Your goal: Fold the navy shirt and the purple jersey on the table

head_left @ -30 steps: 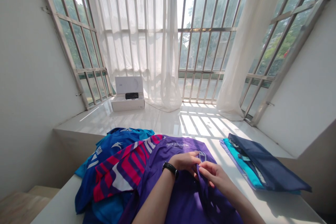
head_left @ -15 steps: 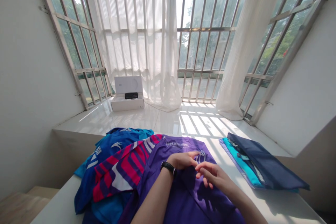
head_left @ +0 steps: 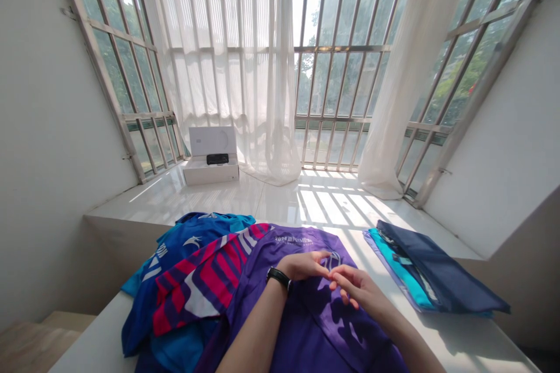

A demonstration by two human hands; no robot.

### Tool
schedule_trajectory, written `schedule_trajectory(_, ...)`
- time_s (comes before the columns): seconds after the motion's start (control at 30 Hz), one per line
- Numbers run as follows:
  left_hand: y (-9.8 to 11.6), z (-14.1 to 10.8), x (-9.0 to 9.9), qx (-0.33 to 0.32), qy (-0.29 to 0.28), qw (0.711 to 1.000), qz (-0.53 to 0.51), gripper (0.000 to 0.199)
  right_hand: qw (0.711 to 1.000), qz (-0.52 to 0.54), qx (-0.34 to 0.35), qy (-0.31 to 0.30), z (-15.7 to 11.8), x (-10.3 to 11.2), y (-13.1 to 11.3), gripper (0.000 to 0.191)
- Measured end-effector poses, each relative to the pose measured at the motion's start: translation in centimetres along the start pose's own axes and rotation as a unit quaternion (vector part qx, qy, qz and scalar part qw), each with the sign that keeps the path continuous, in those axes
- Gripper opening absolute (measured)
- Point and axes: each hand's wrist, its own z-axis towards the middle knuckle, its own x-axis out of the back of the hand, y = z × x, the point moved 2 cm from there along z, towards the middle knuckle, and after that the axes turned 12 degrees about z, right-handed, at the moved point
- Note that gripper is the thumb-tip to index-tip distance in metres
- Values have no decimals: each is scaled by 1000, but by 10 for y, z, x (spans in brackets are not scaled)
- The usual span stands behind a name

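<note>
A purple shirt [head_left: 280, 297] with white print near its collar lies spread out on the white surface. Above its upper part is my left hand [head_left: 305, 266], a black watch on the wrist, its fingers pointing right. My right hand [head_left: 353, 285] meets it from the right, fingertips touching those of the left, with fingers apart and slightly curled. No object shows in either hand. Left of the purple shirt, a pink and purple striped sleeve [head_left: 214, 280] lies over a heap of blue shirts [head_left: 181, 245].
At right is a stack of folded clothes [head_left: 446, 274], dark navy on top with turquoise beneath. An open white box [head_left: 211, 173] holding a black item stands on the window ledge [head_left: 280, 201]. White curtains [head_left: 271, 145] hang before the barred windows.
The fingertips of my two hands have come slightly closer together over the purple shirt. The whole view has shifted a little. The clothes lie as before.
</note>
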Motion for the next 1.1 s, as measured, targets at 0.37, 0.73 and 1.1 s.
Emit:
schedule_trajectory(0.37, -9, 3, 10, 8, 0, 995, 98, 108, 999, -47, 5, 6, 2, 6, 13, 49)
schedule_trajectory(0.73, -18, 11, 10, 23, -10, 997, 78, 105, 995, -100, 4, 22, 4, 11, 24, 37)
schedule_trajectory(1.1, -19, 13, 10, 9, -7, 994, 109, 103, 992, -124, -6, 22, 4, 12, 24, 37)
